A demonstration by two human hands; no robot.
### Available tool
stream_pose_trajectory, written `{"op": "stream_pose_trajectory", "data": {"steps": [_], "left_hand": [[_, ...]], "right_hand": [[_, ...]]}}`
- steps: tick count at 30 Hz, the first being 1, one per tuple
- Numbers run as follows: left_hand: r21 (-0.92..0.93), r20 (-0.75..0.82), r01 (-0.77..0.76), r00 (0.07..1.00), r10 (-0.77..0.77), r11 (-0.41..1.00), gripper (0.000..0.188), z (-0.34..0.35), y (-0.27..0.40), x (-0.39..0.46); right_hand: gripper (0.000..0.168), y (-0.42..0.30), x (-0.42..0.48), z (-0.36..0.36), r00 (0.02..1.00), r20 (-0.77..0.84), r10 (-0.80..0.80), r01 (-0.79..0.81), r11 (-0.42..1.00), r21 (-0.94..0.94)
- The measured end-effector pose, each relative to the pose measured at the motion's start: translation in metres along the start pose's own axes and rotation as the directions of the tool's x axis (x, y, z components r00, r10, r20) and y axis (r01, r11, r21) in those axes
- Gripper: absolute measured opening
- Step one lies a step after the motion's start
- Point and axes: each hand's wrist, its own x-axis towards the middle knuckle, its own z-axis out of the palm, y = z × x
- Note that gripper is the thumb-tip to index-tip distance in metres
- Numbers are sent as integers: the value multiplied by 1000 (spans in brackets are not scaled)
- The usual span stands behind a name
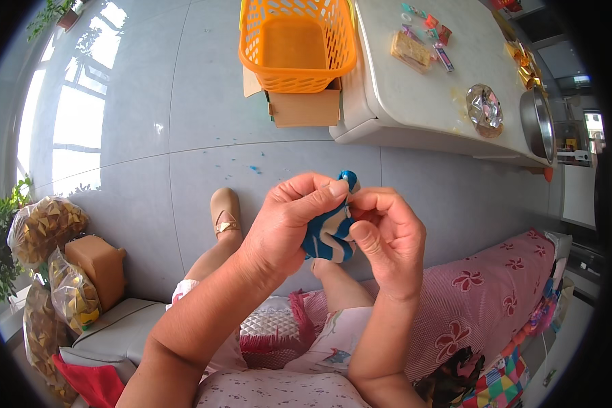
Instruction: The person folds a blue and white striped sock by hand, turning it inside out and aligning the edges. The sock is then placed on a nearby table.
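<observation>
My left hand [285, 224] pinches a small blue-and-white striped fabric piece [329, 232] between thumb and fingers, above my knees. A rounded blue end of the fabric sticks up past the left thumb. On the other side is my right hand [395, 239], its curled fingertips at the fabric's upper edge. The right thumb sits lower, apart from those fingers. Whether the right fingers grip the edge or something thin is too small to tell.
An orange plastic basket [298, 74] rests on a cardboard box [306, 109]. The white table [413, 97] bears wrapped snacks [410, 51] and a metal bowl [538, 125]. Blue scraps [255, 169] dot the floor. Bags of folded gold paper [51, 229] stand left; a pink patterned cover [479, 285] lies right.
</observation>
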Motion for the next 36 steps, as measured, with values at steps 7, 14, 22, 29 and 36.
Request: {"op": "stream_pose_trajectory", "data": {"steps": [7,14,22,29,36], "left_hand": [[71,-14,13,1000,-12,997,18,3,-4,-3],[-38,-28,20,999,-21,999,19,6,-8,-2],[-88,-53,74,996,-79,993,19,7,-8,-3],[-89,-42,85,995,-89,992,20,1,-9,1],[-79,-103,37,994,-45,996,18,0,0,1]], "right_hand": [[12,4,-3,-1,998,-5,60,-60,996,-66],[22,5,-4,-9,996,-11,93,-92,993,75],[30,6,-4,-9,996,11,90,-91,990,108],[29,8,-5,-9,983,97,156,-175,953,246],[19,-9,-2,-14,874,327,359,-424,892,155]]}}
